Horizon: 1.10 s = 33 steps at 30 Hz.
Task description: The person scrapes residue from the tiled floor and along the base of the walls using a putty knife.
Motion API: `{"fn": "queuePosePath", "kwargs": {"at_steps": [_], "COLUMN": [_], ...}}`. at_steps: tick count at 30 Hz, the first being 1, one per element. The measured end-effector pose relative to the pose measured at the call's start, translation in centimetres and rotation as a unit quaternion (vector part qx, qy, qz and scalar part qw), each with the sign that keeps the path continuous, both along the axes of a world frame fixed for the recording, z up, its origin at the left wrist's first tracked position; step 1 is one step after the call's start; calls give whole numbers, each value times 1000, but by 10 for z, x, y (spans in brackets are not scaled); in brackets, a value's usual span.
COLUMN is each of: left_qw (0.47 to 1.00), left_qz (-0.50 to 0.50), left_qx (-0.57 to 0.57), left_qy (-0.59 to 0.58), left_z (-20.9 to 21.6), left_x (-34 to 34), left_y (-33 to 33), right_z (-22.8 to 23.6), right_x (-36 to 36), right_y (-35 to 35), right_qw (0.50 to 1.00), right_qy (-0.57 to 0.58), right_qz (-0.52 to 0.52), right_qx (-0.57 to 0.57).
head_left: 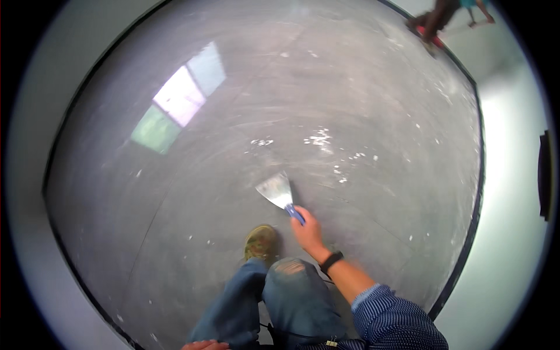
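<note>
My right hand (pixel 308 232) is closed round the blue handle of a putty knife (pixel 276 190). Its wide, smeared metal blade points away from me and to the left, low over or on the grey floor (pixel 221 175); I cannot tell whether it touches. White flakes (pixel 319 140) lie scattered on the floor beyond the blade. At the lower edge, only the fingers of my left hand (pixel 204 345) show, laid on my left thigh with nothing visible in them; the rest of that hand is out of the picture.
My bent knees in jeans (pixel 297 291) and one shoe (pixel 261 242) are close below the blade. Dark skirting (pixel 479 175) and pale walls (pixel 513 146) bound the floor. At the far right, another person's legs (pixel 437 23) stand by the wall. Window reflections shine on the floor at left.
</note>
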<state>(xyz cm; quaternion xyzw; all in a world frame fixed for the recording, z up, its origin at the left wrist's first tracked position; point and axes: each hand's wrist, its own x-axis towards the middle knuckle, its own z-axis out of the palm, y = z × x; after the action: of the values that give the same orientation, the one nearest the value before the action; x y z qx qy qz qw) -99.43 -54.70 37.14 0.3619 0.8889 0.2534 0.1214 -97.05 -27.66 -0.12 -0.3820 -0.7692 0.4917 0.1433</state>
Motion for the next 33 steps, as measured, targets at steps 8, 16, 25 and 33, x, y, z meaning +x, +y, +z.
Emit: {"fn": "queuePosePath", "kwargs": {"at_steps": [8, 16, 25, 33], "left_qw": [996, 925, 891, 836], "left_qz": [55, 350, 441, 531], "left_qx": [66, 56, 24, -138], "left_qy": [2, 137, 103, -7], "left_z": [-20, 16, -35, -127], "left_x": [43, 83, 55, 93], "left_y": [-57, -153, -252, -447], "right_z": [-19, -16, -49, 11], "right_x": [47, 28, 36, -7], "right_y": [-32, -33, -22, -53], "right_qw": [994, 987, 983, 962], "right_qy": [-69, -112, -130, -79], "right_qz": [75, 106, 112, 257], "right_qx": [32, 50, 63, -48]}}
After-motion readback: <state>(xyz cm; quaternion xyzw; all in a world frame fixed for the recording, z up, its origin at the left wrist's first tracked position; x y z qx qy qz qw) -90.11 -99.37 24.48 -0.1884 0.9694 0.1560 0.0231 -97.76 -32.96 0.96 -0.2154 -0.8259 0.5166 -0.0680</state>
